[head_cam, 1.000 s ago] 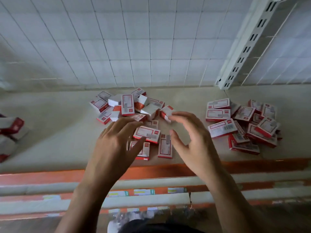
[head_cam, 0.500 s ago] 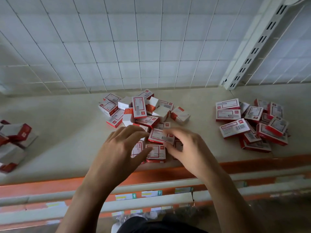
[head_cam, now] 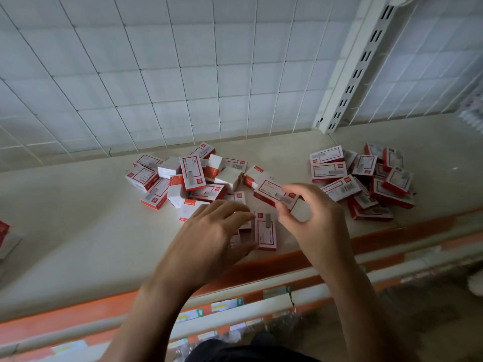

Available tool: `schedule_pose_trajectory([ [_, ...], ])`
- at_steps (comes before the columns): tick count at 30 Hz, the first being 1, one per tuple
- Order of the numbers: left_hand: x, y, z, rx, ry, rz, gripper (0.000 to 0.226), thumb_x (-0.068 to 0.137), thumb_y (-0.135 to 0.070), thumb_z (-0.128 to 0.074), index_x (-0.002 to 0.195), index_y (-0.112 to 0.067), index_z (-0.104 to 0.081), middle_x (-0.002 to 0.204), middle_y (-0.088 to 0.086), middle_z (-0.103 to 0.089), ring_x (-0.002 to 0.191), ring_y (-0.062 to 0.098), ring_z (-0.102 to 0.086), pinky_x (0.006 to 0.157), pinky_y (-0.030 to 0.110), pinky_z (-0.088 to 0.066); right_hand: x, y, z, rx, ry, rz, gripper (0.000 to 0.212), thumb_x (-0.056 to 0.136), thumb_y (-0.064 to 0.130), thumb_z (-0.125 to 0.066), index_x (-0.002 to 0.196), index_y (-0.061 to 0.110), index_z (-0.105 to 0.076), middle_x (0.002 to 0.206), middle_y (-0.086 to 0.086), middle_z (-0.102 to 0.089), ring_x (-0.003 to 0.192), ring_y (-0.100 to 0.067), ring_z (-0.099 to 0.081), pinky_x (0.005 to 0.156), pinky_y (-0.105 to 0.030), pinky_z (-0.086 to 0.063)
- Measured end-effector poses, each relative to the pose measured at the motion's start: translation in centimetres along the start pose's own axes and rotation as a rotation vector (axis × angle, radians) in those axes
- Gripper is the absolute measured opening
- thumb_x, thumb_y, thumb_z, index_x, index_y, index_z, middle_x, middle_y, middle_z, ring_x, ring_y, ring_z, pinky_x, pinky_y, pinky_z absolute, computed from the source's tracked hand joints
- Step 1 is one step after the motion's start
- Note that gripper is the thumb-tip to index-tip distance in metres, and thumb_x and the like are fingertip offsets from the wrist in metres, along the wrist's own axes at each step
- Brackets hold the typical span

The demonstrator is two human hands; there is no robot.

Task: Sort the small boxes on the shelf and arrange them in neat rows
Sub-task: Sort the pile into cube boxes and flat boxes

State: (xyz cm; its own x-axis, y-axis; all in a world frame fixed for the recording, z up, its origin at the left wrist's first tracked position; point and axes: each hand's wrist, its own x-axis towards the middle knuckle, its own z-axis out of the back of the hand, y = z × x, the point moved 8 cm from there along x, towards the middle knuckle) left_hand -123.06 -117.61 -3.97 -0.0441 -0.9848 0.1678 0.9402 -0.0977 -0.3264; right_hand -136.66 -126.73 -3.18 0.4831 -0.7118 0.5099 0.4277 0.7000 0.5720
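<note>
The right hand pinches one box by its near end, thumb below and fingertips on top. The other fingers curl loosely behind. That box is tilted and sits between the two piles, with its far end pointing at the middle pile. Whether it is lifted clear of the shelf or resting on it cannot be told. The left hand is palm down over a few boxes near the front of the shelf, fingers loosely spread and slightly bent, thumb out to the side. It grips nothing that can be seen, and whether the fingertips touch the boxes under them cannot be told. Just beside the left fingertips a flat box lies face up, its long side running front to back, close to the orange lip. The middle pile is a loose heap of red and white boxes lying at all angles, some on edge and some stacked on others. The right pile is well apart from it. Its boxes overlap, though two at its back left lie flat, one just behind the other. More boxes show at the far left edge, cut off by the frame. A white wire grid stands behind the shelf, with a slotted upright at its right.
</note>
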Motion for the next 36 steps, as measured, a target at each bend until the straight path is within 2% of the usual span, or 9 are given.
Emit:
schedule_pose_trajectory([
  [4,2.4,-1.2,-2.2,0.033,0.12,-0.018,0.059,0.088,-0.053,-0.057,0.139,-0.026,-0.047,0.147,-0.003,-0.044,0.136,0.018,-0.039,0.111,0.039,-0.032,-0.4,-1.3,1.3,-0.018,0.01,-0.059,0.033,0.089,0.028,-0.064,0.115,0.009,-0.063,0.113,-0.005,-0.068,0.104,-0.006,-0.063,0.082,-0.004,-0.048],
  [9,4.2,-1.9,-4.0,0.066,0.191,-0.013,0.065,0.085,-0.067,-0.039,0.14,-0.033,-0.042,0.151,-0.008,-0.036,0.138,0.012,-0.032,0.113,0.032,-0.022,-1.3,-3.4,3.8,-0.013,-0.038,-0.124,0.033,0.089,0.029,-0.063,0.117,0.011,-0.063,0.116,-0.003,-0.067,0.105,0.002,-0.056,0.082,0.0,-0.044],
  [14,6.1,-3.0,-4.1,0.028,0.185,0.002,0.059,0.083,-0.054,-0.063,0.135,-0.029,-0.051,0.144,-0.006,-0.043,0.128,0.013,-0.042,0.105,0.029,-0.034,-1.4,-5.7,7.2,-0.011,-0.135,-0.127,0.03,0.09,0.022,-0.067,0.116,0.008,-0.064,0.116,0.005,-0.063,0.112,0.002,-0.056,0.083,0.0,-0.043],
  [21,9.6,-6.3,-2.1,0.002,-0.007,-0.04,0.058,0.075,-0.054,-0.065,0.121,-0.018,-0.065,0.124,0.002,-0.06,0.109,0.021,-0.059,0.087,0.034,-0.051,-1.3,-9.9,11.0,-0.089,-0.27,-0.195,0.031,0.09,0.026,-0.064,0.116,0.01,-0.064,0.118,-0.003,-0.067,0.107,-0.004,-0.059,0.084,-0.005,-0.048],
  [23,10.8,-7.6,-2.0,-0.016,-0.036,-0.058,0.058,0.076,-0.053,-0.064,0.121,-0.016,-0.065,0.124,0.003,-0.06,0.11,0.021,-0.058,0.088,0.034,-0.052,-1.3,-11.1,11.9,-0.104,-0.309,-0.211,0.031,0.09,0.025,-0.065,0.116,0.009,-0.064,0.117,-0.005,-0.067,0.106,-0.006,-0.06,0.082,-0.012,-0.053],
  [25,12.0,-8.5,-2.1,-0.037,-0.052,-0.072,0.058,0.077,-0.052,-0.063,0.122,-0.015,-0.064,0.124,0.003,-0.06,0.111,0.021,-0.058,0.089,0.038,-0.054,-1.0,-12.4,12.1,-0.115,-0.319,-0.219,0.03,0.09,0.024,-0.064,0.115,0.009,-0.064,0.116,-0.005,-0.067,0.106,-0.01,-0.062,0.082,-0.026,-0.059],
  [28,13.4,-9.7,-2.6,-0.042,-0.054,-0.09,0.059,0.077,-0.052,-0.06,0.123,-0.014,-0.064,0.125,0.004,-0.06,0.112,0.022,-0.057,0.089,0.041,-0.054,-0.4,-14.3,11.5,-0.139,-0.306,-0.234,0.031,0.09,0.031,-0.064,0.113,0.011,-0.064,0.115,-0.005,-0.066,0.11,-0.017,-0.061,0.085,-0.04,-0.058],
  [33,15.4,-10.3,-3.4,-0.045,-0.037,-0.077,0.06,0.078,-0.055,-0.058,0.125,-0.017,-0.062,0.128,0.003,-0.058,0.116,0.024,-0.056,0.09,0.044,-0.053,1.6,-16.5,10.5,-0.204,-0.237,-0.272,0.036,0.088,0.039,-0.062,0.115,0.016,-0.065,0.117,-0.004,-0.067,0.115,-0.023,-0.059,0.091,-0.047,-0.052],
  [36,16.5,-10.5,-3.8,-0.052,-0.05,-0.086,0.056,0.081,-0.051,-0.066,0.124,-0.016,-0.063,0.128,0.003,-0.059,0.116,0.024,-0.056,0.092,0.045,-0.051,2.8,-17.6,9.8,-0.248,-0.153,-0.316,0.041,0.085,0.043,-0.061,0.119,0.02,-0.065,0.118,-0.001,-0.067,0.116,-0.022,-0.056,0.093,-0.047,-0.051],
])
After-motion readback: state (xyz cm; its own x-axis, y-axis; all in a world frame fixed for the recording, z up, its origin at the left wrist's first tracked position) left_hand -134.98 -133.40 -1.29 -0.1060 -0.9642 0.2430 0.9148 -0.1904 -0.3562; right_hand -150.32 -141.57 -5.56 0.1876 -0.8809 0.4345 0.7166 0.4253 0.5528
